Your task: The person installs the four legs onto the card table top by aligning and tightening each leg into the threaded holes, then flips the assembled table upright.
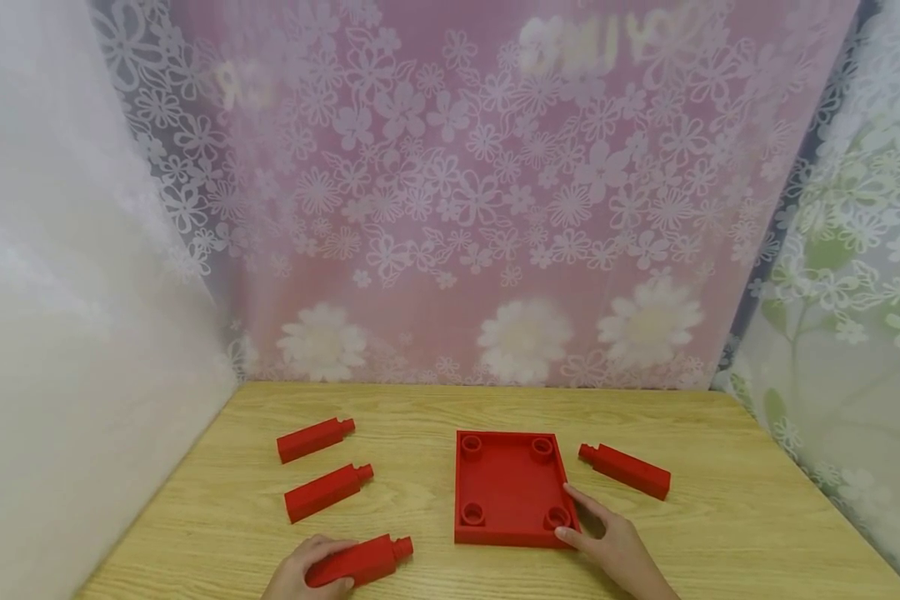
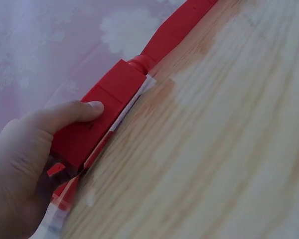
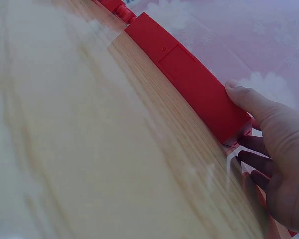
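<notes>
A red square tray [image 1: 508, 483] with a round socket in each corner lies on the table. My right hand [image 1: 617, 546] touches its near right corner, thumb at the front and a finger along the right side; the right wrist view shows the thumb of this hand [image 3: 284, 149] against the red side wall [image 3: 189, 74]. At the lower left, my left hand [image 1: 303, 571] grips a red square leg [image 1: 363, 560] whose threaded end points right. In the left wrist view, the thumb of the left hand [image 2: 25, 149] presses on that leg [image 2: 107, 94].
Two more red legs, one [image 1: 311, 440] behind the other [image 1: 326, 492], lie on the left of the wooden table [image 1: 412, 408]. Another leg [image 1: 630, 472] lies right of the tray, its narrow end towards it. A floral curtain [image 1: 450, 208] hangs behind the table.
</notes>
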The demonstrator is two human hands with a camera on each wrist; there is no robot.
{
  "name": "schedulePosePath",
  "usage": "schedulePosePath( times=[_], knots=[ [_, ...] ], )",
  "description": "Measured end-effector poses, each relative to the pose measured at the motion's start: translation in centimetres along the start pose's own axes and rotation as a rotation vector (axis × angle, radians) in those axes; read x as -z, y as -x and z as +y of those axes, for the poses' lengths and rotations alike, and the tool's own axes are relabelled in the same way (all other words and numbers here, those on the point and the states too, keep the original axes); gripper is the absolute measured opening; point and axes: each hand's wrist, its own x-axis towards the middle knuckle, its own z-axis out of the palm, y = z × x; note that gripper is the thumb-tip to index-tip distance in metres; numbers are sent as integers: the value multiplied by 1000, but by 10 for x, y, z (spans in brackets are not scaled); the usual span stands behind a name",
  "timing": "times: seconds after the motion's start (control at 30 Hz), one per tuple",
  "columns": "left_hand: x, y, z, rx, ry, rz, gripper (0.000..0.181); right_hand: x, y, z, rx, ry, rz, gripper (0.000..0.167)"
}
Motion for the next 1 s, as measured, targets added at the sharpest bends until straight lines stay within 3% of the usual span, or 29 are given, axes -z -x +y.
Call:
schedulePosePath(
  times=[0.2,0.37,0.57,0.8,1.0],
  knots=[
    [-3,-3,4,28,15,79,48,1,1,-1,-11,0,-8,74],
    [-4,-9,8,49,49,109,48,2,1,-1,-15,-2,-12,73],
    [-6,-21,10,125,133,201,48,2,0,-2,-15,-2,-19,73],
    [-5,-37,15,15,116,219,45,1,1,-1,-18,1,-20,73],
    [-6,-49,21,-27,117,261,43,1,0,0,7,6,-11,73]
  ],
)
